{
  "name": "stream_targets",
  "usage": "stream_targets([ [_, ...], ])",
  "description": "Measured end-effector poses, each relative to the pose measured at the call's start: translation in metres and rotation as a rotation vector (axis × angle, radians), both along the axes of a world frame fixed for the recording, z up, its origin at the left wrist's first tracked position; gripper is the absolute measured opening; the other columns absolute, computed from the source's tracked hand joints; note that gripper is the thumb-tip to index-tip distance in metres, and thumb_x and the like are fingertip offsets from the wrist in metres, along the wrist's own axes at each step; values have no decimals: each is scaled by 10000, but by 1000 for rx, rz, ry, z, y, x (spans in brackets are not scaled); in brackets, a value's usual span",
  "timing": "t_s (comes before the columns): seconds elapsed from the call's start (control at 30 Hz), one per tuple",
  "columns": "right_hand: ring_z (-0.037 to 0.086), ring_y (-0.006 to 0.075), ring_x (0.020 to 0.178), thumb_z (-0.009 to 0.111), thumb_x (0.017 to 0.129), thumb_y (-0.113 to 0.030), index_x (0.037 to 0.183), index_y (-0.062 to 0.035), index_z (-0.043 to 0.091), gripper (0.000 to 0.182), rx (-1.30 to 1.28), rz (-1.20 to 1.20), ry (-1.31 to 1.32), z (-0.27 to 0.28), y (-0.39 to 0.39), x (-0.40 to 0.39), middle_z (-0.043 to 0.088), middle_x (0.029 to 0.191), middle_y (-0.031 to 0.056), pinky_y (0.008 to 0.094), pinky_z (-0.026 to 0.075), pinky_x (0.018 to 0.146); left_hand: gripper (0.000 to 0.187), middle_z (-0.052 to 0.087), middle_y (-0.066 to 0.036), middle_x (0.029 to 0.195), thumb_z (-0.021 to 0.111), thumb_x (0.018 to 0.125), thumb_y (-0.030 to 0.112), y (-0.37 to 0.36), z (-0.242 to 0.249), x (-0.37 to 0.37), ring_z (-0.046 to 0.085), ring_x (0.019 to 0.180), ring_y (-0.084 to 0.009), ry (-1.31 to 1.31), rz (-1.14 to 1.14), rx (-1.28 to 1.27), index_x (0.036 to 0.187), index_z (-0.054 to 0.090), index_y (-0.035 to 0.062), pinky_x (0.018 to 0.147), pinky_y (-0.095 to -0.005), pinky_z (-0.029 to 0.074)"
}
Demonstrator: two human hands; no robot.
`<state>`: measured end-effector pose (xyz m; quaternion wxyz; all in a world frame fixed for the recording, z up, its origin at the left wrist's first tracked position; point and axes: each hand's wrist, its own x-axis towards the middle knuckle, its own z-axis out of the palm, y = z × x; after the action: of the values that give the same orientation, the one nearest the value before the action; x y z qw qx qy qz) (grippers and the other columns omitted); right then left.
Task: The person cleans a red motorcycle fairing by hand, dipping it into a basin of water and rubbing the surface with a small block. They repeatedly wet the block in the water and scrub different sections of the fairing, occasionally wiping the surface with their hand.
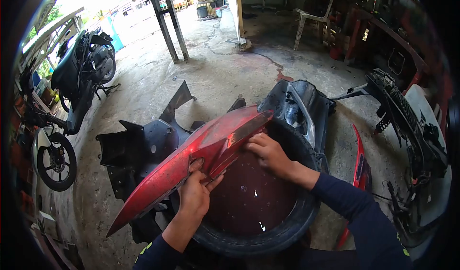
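A long red motorcycle fairing panel (pixel 191 157) lies tilted across the left rim of a black tub (pixel 268 243) that holds dark reddish liquid. My left hand (pixel 195 193) grips the panel's lower edge near its middle, thumb on the red face. Close to the panel's upper right end, my right hand (pixel 269 154) has its fingers curled against the dark edge. Whether those fingers pinch anything small is hidden from view.
Black plastic fairings (pixel 139 143) lie left of the tub, and a grey-black one (pixel 306 107) behind it. Another red panel (pixel 358 159) rests on the floor at right, beside a stripped motorcycle frame (pixel 402 121). A motorcycle (pixel 81 73) stands at left; a plastic chair (pixel 316 18) is farther back.
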<state>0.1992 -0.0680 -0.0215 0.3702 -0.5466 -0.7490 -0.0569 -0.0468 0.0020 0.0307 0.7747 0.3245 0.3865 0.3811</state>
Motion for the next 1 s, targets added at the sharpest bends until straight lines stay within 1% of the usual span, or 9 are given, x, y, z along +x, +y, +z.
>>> stream_targets([
  [0.07, 596, 347, 1097, 592, 694, 37, 1066, -29, 652, 383, -60, -88, 4, -9, 3, 26, 632, 1114, 124, 426, 487, 977, 289, 624, -125, 1280, 463, 934, -25, 1, -5, -6, 694, 1066, -332, -36, -63, 41, 1167, 586, 96, 886, -465, 624],
  [0.17, 602, 343, 1067, 581, 699, 52, 1063, -26, 661, 381, 43, -198, -8, -25, 12, 38, 652, 1065, 135, 423, 500, 953, 279, 637, -145, 1249, 465, 937, -21, -2, 2, -1, 705, 1041, -346, -9, -22, -10, 1164, 578, 96, 859, -446, 634],
  [0.27, 613, 326, 1067, 590, 732, 42, 1070, -29, 668, 354, 38, -9, -16, 1, 3, -10, 653, 1038, 137, 413, 511, 938, 285, 646, -141, 1225, 492, 964, 3, 6, -9, -3, 718, 981, -312, -18, -25, 14, 1214, 557, 125, 844, -445, 629],
  [0.43, 616, 368, 1066, 595, 711, 43, 1110, -22, 659, 410, 29, -162, -12, -11, 12, 26, 658, 1086, 159, 436, 507, 944, 266, 639, -161, 1240, 452, 936, -35, 4, -3, -2, 714, 1015, -366, -14, -29, 24, 1140, 564, 93, 844, -439, 637],
  [0.53, 615, 372, 1068, 627, 675, 26, 1117, -24, 650, 445, -4, 38, -42, -1, 4, 3, 647, 1100, 164, 437, 507, 948, 264, 635, -158, 1246, 452, 935, -33, 6, -7, 0, 711, 1022, -367, -10, -17, 21, 1139, 563, 93, 851, -443, 634],
  [0.67, 636, 347, 1059, 600, 746, 73, 1078, -23, 666, 352, -31, -225, -23, -19, 10, 55, 688, 1079, 147, 426, 524, 916, 294, 623, -154, 1270, 452, 927, -35, 5, -11, -4, 703, 1040, -378, -19, -7, 14, 1174, 564, 80, 865, -451, 629],
  [0.77, 655, 335, 1044, 627, 788, 66, 1067, -32, 672, 299, -15, -218, 149, 1, -7, 47, 697, 1078, 139, 414, 537, 899, 340, 622, -150, 1277, 453, 920, -39, 10, -9, -7, 699, 1046, -387, -18, -29, 43, 1224, 560, 67, 871, -455, 625],
  [0.83, 667, 322, 1051, 682, 790, 38, 1051, -40, 670, 273, -175, -265, 542, 16, -17, 38, 702, 1102, 131, 408, 542, 897, 358, 623, -147, 1275, 451, 918, -42, 11, -8, -7, 697, 1048, -390, -16, -35, 35, 1243, 557, 63, 874, -456, 624],
  [1.0, 660, 315, 1134, 728, 804, -15, 959, -15, 638, 179, 21, -307, 178, 13, -18, 27, 697, 1162, 164, 395, 520, 954, 358, 623, -145, 1274, 444, 914, -48, 11, -8, -8, 696, 1051, -388, -13, -34, 36, 1235, 559, 63, 877, -456, 623],
])
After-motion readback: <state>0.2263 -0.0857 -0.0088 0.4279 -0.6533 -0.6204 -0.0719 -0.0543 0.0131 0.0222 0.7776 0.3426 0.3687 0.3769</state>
